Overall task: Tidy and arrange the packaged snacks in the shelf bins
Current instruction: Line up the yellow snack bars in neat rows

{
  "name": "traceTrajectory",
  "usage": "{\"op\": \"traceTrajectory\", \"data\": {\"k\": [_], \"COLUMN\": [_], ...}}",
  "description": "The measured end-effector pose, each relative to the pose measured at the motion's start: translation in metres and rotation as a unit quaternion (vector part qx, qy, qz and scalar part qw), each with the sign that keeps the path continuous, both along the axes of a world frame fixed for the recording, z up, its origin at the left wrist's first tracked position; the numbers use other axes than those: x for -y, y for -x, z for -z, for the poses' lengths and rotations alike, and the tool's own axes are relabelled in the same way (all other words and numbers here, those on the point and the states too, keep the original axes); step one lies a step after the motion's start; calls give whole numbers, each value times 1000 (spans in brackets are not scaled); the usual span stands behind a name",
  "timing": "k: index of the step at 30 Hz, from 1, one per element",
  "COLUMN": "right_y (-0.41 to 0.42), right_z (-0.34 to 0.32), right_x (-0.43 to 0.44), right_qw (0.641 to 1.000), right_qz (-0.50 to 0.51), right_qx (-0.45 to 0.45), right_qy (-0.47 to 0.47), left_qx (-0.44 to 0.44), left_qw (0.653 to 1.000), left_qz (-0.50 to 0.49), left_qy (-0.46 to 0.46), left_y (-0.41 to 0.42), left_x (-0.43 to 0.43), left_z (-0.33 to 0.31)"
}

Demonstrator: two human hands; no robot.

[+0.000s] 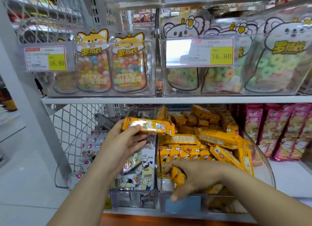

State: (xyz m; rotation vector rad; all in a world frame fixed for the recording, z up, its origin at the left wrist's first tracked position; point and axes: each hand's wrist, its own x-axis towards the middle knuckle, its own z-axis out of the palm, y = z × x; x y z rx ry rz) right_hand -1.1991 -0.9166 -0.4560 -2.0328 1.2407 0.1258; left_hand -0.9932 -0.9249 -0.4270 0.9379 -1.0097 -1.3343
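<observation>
Right hand (194, 176), nearest, curls round a small crinkled orange packet (177, 179) at the front of the clear plastic bin (224, 205) heaped with glossy orange packets (211, 137) (lying every which way). Left hand (121, 141) pinches a long foil-shiny orange bar (149, 126) above the bin's left wall, long axis near level, left to right.

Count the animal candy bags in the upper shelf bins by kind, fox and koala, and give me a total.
Fox bags: 2 in plain view (a likely third behind the left price tag is not counted)
Koala bags: 3
Total: 5
</observation>
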Motion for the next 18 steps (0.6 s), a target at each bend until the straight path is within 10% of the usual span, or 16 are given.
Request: {"op": "traceTrajectory", "data": {"k": [10, 18], "right_y": [38, 70], "right_z": [-21, -29], "right_x": [-15, -28], "right_qw": [991, 990], "right_qz": [43, 80], "right_qx": [94, -9], "right_qy": [81, 113], "left_qx": [-19, -88], "left_qw": [999, 980], "left_qz": [9, 135], "left_qy": [-30, -112], "left_y": [10, 22], "left_x": [-4, -12], "left_z": [-6, -10]}}
